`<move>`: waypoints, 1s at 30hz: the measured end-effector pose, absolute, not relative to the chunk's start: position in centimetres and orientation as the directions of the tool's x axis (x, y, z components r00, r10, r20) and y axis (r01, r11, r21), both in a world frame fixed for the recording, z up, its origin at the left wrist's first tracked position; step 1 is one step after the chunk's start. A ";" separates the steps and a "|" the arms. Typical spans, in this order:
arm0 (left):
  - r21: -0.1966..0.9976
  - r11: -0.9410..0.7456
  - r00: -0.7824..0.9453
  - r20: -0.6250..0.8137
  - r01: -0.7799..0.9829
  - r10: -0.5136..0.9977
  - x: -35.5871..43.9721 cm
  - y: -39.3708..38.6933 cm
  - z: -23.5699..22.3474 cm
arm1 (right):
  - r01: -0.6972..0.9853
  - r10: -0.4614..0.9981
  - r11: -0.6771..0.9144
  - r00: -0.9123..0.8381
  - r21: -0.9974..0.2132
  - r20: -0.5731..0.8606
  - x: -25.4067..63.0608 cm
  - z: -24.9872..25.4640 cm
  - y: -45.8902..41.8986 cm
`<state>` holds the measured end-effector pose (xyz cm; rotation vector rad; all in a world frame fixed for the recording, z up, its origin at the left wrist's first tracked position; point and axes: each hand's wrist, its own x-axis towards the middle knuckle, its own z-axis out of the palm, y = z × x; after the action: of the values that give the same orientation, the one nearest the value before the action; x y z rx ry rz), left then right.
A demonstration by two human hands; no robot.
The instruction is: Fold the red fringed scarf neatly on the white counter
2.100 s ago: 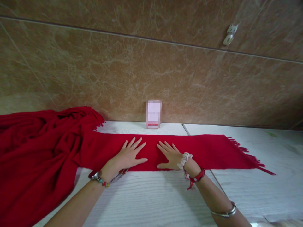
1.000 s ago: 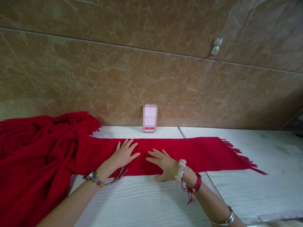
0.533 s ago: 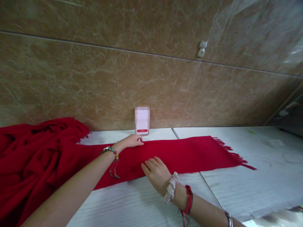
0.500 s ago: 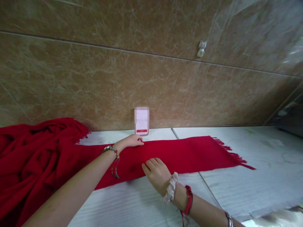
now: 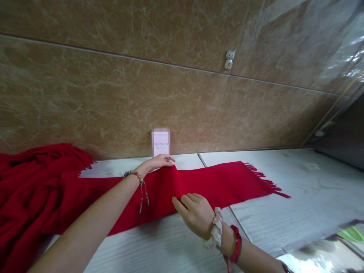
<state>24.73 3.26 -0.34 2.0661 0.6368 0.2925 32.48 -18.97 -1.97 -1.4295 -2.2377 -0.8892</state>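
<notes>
A long red scarf (image 5: pixel 216 182) with fringed ends stretches across the white surface, its left part bunched in a loose heap. My left hand (image 5: pixel 159 162) pinches the scarf's far edge, in front of the phone. At the near edge, my right hand (image 5: pixel 196 213) has its fingers curled on the cloth, gripping it. Between the two hands the fabric rises in a raised fold. The fringe on the right lies flat on the surface.
A phone (image 5: pixel 160 139) with a lit screen leans on the brown marbled wall (image 5: pixel 113 98). A small white cat-shaped piece (image 5: pixel 229 59) is fixed to the wall. At the far right stands a dark box-like object (image 5: pixel 341 132); a green item (image 5: pixel 351 234) shows at lower right.
Both hands have lifted the scarf's middle into a raised fold, and its fringed right end has drawn slightly left. The phone's screen now shows different content. The camera view has shifted.
</notes>
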 end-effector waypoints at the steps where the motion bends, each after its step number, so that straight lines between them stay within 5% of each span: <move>1: 0.851 -0.428 0.837 -0.025 0.304 0.546 25.1 3.0 0.2 | 0.903 0.683 0.287 -0.426 0.318 0.594 32.9 -1.3 -19.2; 8: 0.924 -0.373 0.832 0.141 0.084 0.536 31.8 1.2 5.4 | 0.937 0.654 0.130 -0.327 0.324 0.682 38.6 4.1 -21.8; 15: 0.904 -0.422 0.876 0.259 -0.071 0.407 43.2 -2.5 9.6 | 0.937 0.751 -0.229 -0.004 0.266 0.661 48.5 8.4 -26.7; 23: 0.677 -0.709 0.925 0.113 0.195 0.363 47.5 -8.7 0.4 | 0.913 0.845 -0.392 0.310 0.110 0.436 58.2 -0.4 -30.1; 30: 0.461 -0.857 0.906 0.222 0.229 0.361 45.7 -8.8 -5.0 | 0.918 0.800 -0.371 0.393 -0.140 0.454 60.3 -6.9 -30.6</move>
<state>45.72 -8.83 -4.95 2.6356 0.4288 0.4206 60.27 -30.63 -6.92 -2.2875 -1.4856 -0.4413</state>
